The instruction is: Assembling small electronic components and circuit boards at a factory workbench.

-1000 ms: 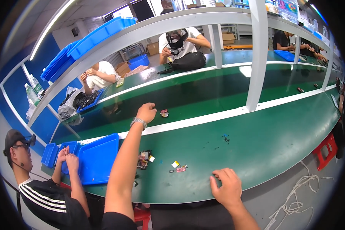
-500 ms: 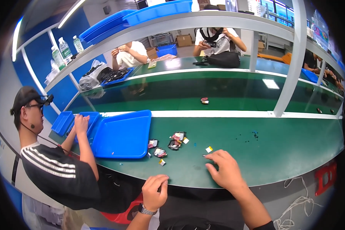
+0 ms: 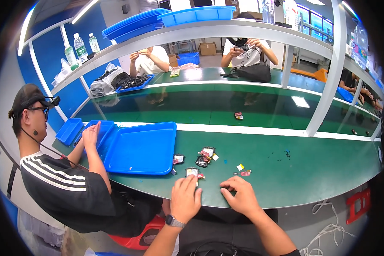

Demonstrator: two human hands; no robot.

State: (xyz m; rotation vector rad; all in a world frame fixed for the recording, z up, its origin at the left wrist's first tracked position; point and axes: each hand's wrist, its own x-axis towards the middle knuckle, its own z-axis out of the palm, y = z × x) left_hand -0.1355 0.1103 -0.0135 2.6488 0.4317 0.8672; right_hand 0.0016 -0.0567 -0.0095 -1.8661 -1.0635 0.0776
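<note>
My left hand (image 3: pixel 186 197), a metal watch on its wrist, reaches over the near table edge with thumb and fingers apart. Its fingertips lie at a small module in a black frame (image 3: pixel 192 171) with a red and white face, partly covering it. To the right, my right hand (image 3: pixel 241 195) hovers low over the green table (image 3: pixel 269 183), fingers bent and thumb apart, with nothing visible in it. Just beyond it are a small red circuit board (image 3: pixel 245 173) and a white and yellow piece (image 3: pixel 240 167). Several similar modules (image 3: pixel 207 152) lie left of these.
A large blue tray (image 3: pixel 141 169) stands left of the modules. Beside it a co-worker (image 3: pixel 59 183) works with both hands over smaller blue bins (image 3: pixel 69 131). Tiny black parts (image 3: pixel 287 153) lie to the right. A grey shelf frame (image 3: pixel 328 85) rises behind.
My left hand has moved forward and right onto the module. My right hand has drawn back toward the near edge, and the red circuit board is now uncovered. The whole view has shifted slightly.
</note>
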